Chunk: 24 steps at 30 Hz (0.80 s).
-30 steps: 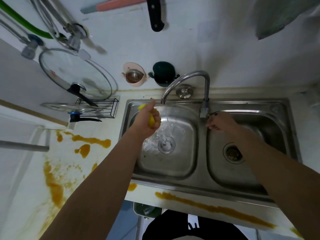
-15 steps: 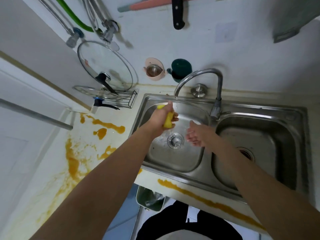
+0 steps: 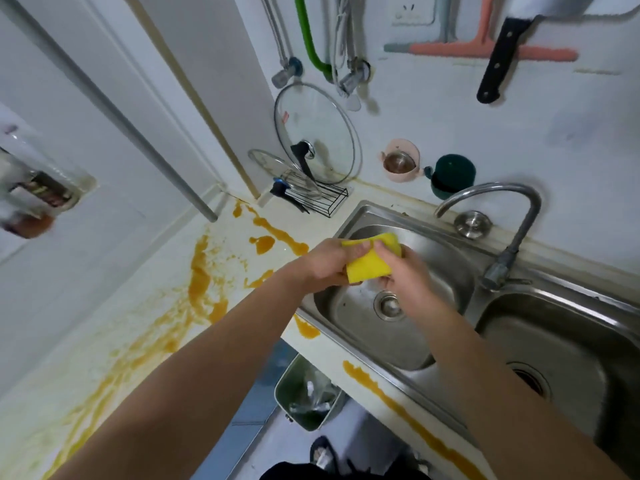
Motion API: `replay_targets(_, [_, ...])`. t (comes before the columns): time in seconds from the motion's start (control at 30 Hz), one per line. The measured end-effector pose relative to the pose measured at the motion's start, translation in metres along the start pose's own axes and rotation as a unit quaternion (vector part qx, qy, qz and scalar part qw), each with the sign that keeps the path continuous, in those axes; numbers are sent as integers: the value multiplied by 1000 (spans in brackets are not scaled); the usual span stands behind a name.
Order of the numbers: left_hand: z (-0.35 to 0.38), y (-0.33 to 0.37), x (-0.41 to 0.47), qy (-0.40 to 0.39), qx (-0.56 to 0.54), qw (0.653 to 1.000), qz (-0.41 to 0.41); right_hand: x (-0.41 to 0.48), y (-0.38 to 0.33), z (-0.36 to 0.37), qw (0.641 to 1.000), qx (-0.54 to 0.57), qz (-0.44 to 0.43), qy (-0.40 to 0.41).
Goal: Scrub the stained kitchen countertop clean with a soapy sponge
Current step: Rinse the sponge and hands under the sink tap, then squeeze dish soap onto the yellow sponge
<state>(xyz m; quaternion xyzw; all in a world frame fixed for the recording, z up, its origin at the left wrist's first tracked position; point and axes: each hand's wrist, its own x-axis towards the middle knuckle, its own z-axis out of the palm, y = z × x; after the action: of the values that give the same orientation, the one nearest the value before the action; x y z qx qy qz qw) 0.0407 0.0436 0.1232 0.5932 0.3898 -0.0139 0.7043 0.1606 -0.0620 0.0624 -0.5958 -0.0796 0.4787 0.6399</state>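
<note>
Yellow sponge (image 3: 369,270) gripped between left hand (image 3: 322,268) and right hand (image 3: 405,285) over sink basin (image 3: 436,261), beside stained countertop (image 3: 138,299) edge

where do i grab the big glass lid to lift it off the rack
By the black handle in the middle of the lid, from the front: it stands on edge in the rack, leaning toward the wall, handle facing out.

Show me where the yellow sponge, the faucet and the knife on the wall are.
yellow sponge (image 3: 369,268), head view, its flat front face.
faucet (image 3: 495,187), head view, top of the curved spout.
knife (image 3: 500,60), head view, middle of the black handle.
</note>
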Motion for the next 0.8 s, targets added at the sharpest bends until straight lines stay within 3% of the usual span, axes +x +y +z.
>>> replay_targets(0.13, [-35,-18,-19,145,110,983,24,2,7,35,995,-94,-17,-32])
replay_targets(0.23, [-69,-36,-46,213,34,976,31,-7,13,74,994,-94,-27,-50])
replay_targets(0.37, [-128,-70,-98,286,-51,955,51,-28,27,134,976,-121,23,-177])
replay_targets(0.47, [-180,-104,-144,249,-174,950,78,-45,43,184,982,-106,-1,-153])
replay_targets(0.6, [-250,-150,-219,142,-276,941,133,-85,90,277,966,-141,25,-214])
replay_targets(0.8, [-344,-211,-334,238,-325,892,207,-145,154,432,946,-173,33,-271])
